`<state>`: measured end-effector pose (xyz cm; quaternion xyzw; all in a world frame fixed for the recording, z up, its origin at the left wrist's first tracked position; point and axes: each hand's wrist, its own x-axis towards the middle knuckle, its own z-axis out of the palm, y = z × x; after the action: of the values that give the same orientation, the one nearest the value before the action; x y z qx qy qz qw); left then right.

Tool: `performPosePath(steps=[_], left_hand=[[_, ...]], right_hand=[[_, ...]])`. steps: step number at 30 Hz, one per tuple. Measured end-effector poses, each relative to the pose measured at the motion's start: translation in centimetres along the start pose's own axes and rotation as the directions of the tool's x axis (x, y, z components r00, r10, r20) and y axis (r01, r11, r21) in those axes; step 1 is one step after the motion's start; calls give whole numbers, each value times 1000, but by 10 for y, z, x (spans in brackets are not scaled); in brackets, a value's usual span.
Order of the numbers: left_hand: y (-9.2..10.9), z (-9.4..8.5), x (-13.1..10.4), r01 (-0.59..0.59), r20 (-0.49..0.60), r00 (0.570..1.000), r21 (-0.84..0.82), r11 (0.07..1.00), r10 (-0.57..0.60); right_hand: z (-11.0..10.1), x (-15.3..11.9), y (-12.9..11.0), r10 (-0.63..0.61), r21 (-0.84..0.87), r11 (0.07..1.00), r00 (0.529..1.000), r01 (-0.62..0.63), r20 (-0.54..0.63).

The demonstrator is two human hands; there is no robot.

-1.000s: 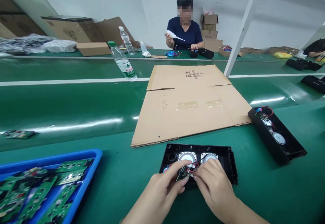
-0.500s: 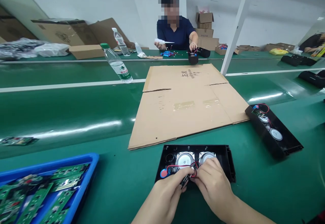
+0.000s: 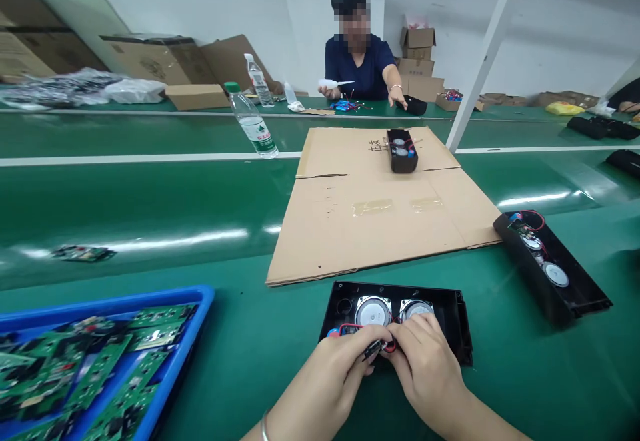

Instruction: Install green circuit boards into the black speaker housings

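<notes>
A black speaker housing (image 3: 453,324) lies open-side up before me, with two round speakers (image 3: 373,311) set in it. My left hand (image 3: 340,367) is closed over its lower left part, pinching a small circuit board (image 3: 373,349) that stands on edge. Against its fingertips, my right hand (image 3: 430,361) is closed on a red wire (image 3: 392,343); the very tips are hidden. More red wire (image 3: 350,327) and a blue round part (image 3: 333,332) show behind my left hand.
Circuit boards fill a blue tray (image 3: 203,314) at left. A cardboard sheet (image 3: 320,241) carries another speaker housing (image 3: 403,161). A third housing (image 3: 560,274) lies at right. Beyond are a water bottle (image 3: 255,127), a slanted white post (image 3: 487,61) and a co-worker (image 3: 360,67) holding a white bottle.
The co-worker has let go of a speaker housing, which now lies on the cardboard, and reaches toward another black part. My view has shifted slightly left; my hands stay together at the board.
</notes>
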<state>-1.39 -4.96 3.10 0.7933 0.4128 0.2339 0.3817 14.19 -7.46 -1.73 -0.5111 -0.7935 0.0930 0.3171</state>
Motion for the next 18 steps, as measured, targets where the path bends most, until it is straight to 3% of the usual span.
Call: performPosePath(steps=[5,9,11,15,18], left_hand=[[4,-5,0,-29,0,1000,91,995,29],[-1,-15,-3,-45,49,998,89,995,40],[-6,-21,-3,-29,76,997,56,998,25],[-11,-28,-3,150,30,988,69,986,-152],[-12,-21,0,343,16,939,-134,930,-344]], right_hand=[[-4,0,3,81,58,995,994,-86,76],[-14,5,7,160,244,945,958,-219,239],[-17,8,8,207,340,895,945,-287,253],[-20,10,13,344,442,811,924,-382,169],[-20,9,15,399,499,756,903,-424,163]])
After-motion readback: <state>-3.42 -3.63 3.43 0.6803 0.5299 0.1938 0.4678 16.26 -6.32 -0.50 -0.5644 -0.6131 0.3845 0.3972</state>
